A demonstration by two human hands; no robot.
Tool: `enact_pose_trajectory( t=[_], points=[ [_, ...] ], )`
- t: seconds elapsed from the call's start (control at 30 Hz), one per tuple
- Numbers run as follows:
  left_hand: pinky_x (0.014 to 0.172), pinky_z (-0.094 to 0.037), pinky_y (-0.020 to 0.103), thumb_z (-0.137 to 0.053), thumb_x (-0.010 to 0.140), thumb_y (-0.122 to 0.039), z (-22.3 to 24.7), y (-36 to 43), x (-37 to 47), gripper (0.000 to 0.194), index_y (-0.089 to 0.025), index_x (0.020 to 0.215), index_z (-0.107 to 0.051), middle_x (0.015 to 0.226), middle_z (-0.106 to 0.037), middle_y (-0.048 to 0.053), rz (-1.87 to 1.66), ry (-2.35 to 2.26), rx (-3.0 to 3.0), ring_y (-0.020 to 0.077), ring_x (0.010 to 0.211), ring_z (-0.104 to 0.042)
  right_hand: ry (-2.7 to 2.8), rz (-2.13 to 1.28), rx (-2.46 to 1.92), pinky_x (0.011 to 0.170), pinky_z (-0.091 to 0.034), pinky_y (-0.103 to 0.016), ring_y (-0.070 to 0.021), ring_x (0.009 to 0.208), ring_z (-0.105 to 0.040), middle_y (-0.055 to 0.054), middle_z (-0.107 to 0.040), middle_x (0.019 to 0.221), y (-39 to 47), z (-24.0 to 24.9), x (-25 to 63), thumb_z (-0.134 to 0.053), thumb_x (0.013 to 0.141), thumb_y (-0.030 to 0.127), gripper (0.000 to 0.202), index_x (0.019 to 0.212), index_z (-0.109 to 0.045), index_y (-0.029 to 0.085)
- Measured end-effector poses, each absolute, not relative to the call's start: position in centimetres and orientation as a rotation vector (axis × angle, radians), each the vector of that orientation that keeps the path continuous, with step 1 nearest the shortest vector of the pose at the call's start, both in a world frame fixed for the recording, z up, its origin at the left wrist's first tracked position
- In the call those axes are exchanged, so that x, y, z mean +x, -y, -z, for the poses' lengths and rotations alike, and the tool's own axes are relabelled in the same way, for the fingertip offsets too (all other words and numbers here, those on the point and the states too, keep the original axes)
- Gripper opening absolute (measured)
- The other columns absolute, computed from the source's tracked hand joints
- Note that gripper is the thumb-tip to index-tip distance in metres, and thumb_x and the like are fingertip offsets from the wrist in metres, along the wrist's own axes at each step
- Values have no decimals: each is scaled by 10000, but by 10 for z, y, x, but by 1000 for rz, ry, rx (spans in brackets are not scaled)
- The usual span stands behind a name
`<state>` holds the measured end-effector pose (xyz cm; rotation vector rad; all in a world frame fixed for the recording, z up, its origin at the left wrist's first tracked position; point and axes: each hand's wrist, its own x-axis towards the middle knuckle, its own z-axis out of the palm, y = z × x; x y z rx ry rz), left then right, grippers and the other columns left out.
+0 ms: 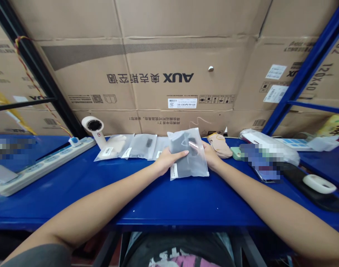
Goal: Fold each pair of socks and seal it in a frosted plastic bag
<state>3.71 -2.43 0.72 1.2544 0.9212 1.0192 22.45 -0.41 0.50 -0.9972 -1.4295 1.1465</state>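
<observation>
A frosted zip bag with a dark grey folded item inside is held up over the blue table. My left hand grips its left side, thumb lying across the front. On the other side, my right hand holds the bag's right edge, its fingers mostly hidden behind the plastic. A white label sits at the bag's lower left corner. Behind, similar bags lie in a row: one with a pale item, one with a dark grey item, and another partly covered by the held bag.
A white handheld fan-like device stands at the back left, near a long power strip. Beige folded pieces lie right of my hands. Further right are a phone, plastic wrapping and a white mouse on a black pad.
</observation>
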Motion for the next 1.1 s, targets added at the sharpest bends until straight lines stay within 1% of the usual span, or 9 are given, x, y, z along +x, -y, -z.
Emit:
enact_pose_trajectory(
  t=[0.17, 0.37, 0.47, 0.6, 0.67, 0.73, 0.83, 0.97, 1.1],
  points=[
    [1025, -502, 481, -861, 679, -351, -5, 25, 36, 604, -195, 1211, -621, 1227, -691, 124, -1041, -903, 1426, 286, 1141, -649, 1545, -1013, -1099, 794, -537, -411, -276, 857, -678, -94, -751, 890, -2, -8, 230, -820, 615, 492, 452, 912, -766, 155],
    [1045, -476, 489, -876, 655, -331, -3, 26, 40, 636, -209, 1224, -618, 1255, -677, 118, -1053, -884, 1474, 298, 1167, -632, 1537, -869, -958, 844, -527, -401, -289, 963, -666, -90, -746, 947, -12, -2, 234, -821, 577, 485, 362, 786, -786, 192],
    [1055, -470, 478, -882, 650, -331, -1, 28, 44, 685, -215, 1260, -594, 1274, -666, 118, -1086, -865, 1404, 294, 1186, -621, 1510, -956, -984, 758, -543, -378, -267, 840, -679, -66, -746, 830, -11, -3, 235, -818, 591, 507, 382, 810, -787, 196],
    [966, -535, 466, -780, 763, -469, 0, 30, 47, 559, -190, 1218, -614, 1187, -703, 146, -1078, -885, 1069, 296, 1064, -681, 1541, -1178, -1092, 646, -542, -335, -222, 679, -663, -51, -740, 735, -5, -10, 239, -832, 606, 523, 435, 862, -781, 175],
    [924, -556, 460, -745, 794, -488, 0, 29, 47, 505, -186, 1181, -628, 1130, -721, 147, -1118, -919, 955, 298, 1004, -700, 1626, -1238, -1144, 669, -555, -336, -221, 693, -670, -57, -750, 754, -1, -13, 240, -856, 603, 486, 409, 850, -781, 169],
    [904, -565, 457, -739, 806, -459, 0, 26, 46, 455, -193, 1159, -633, 1094, -732, 134, -1170, -954, 927, 295, 972, -708, 1697, -1285, -1157, 730, -570, -355, -229, 734, -684, -59, -761, 791, 2, -15, 238, -877, 598, 436, 375, 849, -782, 174],
    [919, -565, 443, -737, 818, -416, 1, 22, 45, 402, -200, 1142, -639, 1074, -739, 115, -1235, -964, 938, 281, 979, -706, 1657, -1337, -1101, 799, -577, -386, -237, 777, -701, -62, -768, 847, 5, -13, 232, -880, 608, 393, 368, 894, -778, 185],
    [951, -556, 428, -751, 811, -426, 2, 19, 45, 416, -202, 1145, -645, 1061, -741, 114, -1263, -905, 908, 274, 1009, -703, 1432, -1320, -1048, 831, -577, -422, -269, 849, -715, -92, -769, 908, 5, -7, 220, -841, 666, 411, 398, 976, -762, 175],
    [878, -591, 436, -789, 767, -444, 2, 19, 44, 482, -192, 1151, -642, 1043, -744, 127, -1252, -907, 876, 285, 946, -719, 1466, -1245, -1037, 881, -565, -435, -285, 949, -704, -90, -769, 962, 8, -7, 217, -826, 688, 420, 383, 994, -763, 199]
  ],
)
